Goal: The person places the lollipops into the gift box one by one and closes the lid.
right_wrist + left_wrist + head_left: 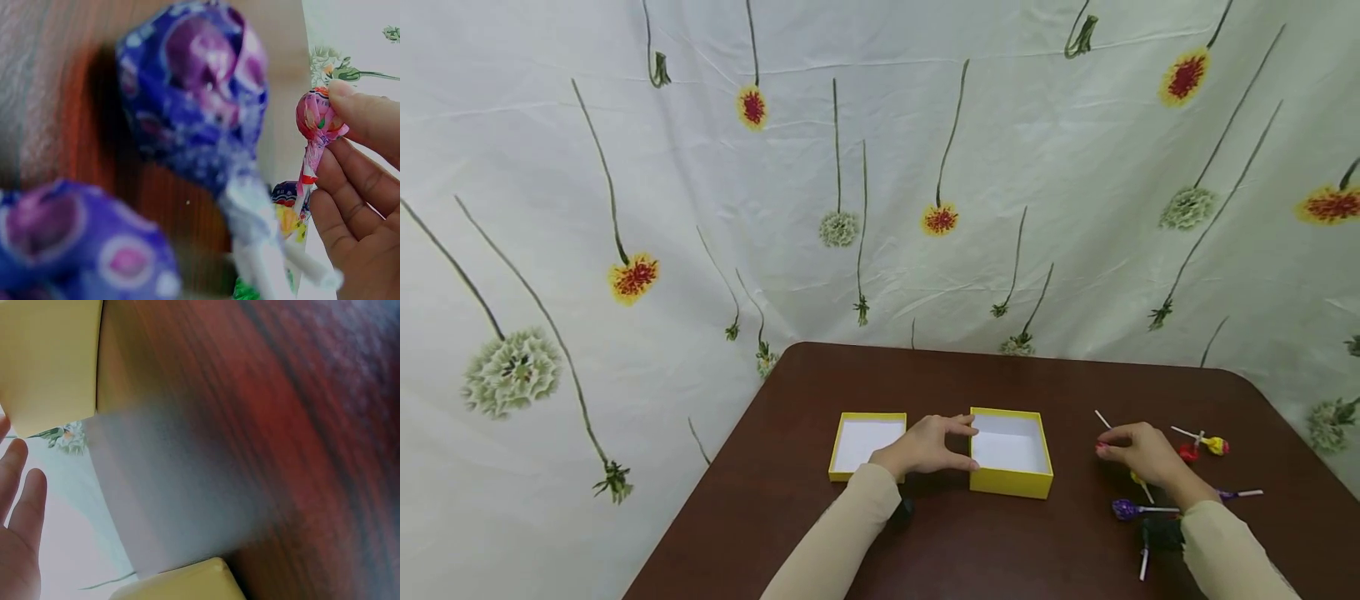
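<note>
My right hand (1138,450) pinches a pink-red lollipop (315,115) by its wrapped head between thumb and fingers; in the head view its white stick points up and left. To its left stands a yellow box (1011,482) with a white inside and no cover on it. At that box's left wall is my left hand (928,446), thumb and fingers spread along the side. The left wrist view shows its fingers extended close to the yellow box wall (50,362).
A shallow yellow tray-like lid (835,467) lies left of the box. Around my right hand are several lollipops: a purple one (1125,509), a yellow one (1217,446), a red one (1187,452). A dark object (1163,535) lies near the right sleeve. Behind the table (985,550) hangs a flowered cloth.
</note>
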### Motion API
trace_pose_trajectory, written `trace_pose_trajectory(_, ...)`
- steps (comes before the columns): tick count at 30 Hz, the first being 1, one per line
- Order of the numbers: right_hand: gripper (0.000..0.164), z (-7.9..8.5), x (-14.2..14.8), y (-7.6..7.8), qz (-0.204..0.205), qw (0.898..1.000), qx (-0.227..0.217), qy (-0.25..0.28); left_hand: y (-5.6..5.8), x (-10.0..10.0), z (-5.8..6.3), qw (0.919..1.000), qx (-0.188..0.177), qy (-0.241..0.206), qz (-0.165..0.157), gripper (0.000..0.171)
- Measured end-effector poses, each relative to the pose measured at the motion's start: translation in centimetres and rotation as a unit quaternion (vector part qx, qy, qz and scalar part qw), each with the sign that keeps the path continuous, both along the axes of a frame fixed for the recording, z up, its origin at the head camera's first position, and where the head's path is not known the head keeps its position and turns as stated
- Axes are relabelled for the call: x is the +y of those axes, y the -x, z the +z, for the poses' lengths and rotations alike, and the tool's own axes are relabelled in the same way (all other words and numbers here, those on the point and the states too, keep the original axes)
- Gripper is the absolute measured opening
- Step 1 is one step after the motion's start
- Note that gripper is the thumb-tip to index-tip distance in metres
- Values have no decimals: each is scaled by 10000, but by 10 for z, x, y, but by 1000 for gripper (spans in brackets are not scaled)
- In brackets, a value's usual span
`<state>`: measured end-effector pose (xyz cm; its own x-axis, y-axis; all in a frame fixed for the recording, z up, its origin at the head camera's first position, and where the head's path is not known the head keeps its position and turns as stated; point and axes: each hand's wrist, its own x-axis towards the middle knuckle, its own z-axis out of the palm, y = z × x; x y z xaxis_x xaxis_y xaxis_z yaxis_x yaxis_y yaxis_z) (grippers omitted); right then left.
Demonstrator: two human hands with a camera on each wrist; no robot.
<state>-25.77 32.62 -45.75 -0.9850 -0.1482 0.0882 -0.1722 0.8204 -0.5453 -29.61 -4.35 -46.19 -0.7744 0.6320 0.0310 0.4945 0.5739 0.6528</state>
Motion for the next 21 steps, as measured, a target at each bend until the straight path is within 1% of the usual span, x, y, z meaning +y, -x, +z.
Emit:
trace_pose_trajectory(4,30,-1,-5,0,-13,10000,-70,57,-3,-2,-3,10000,-76,-20,50,60)
trace_pose_trajectory(10,33,3,-12,-1,-43,9996,-190,181,-5,0,-4,9998,-164,-118,1,60)
trace_pose_trajectory(16,34,12,-26,2,-52,9989,-259,374,-4,1,-1,9996,-201,-178,30,61)
trace_pose_trajectory(21,33,18,-35,4,-51,9986,-219,470,-1,1,0,9995,-220,-224,41,61)
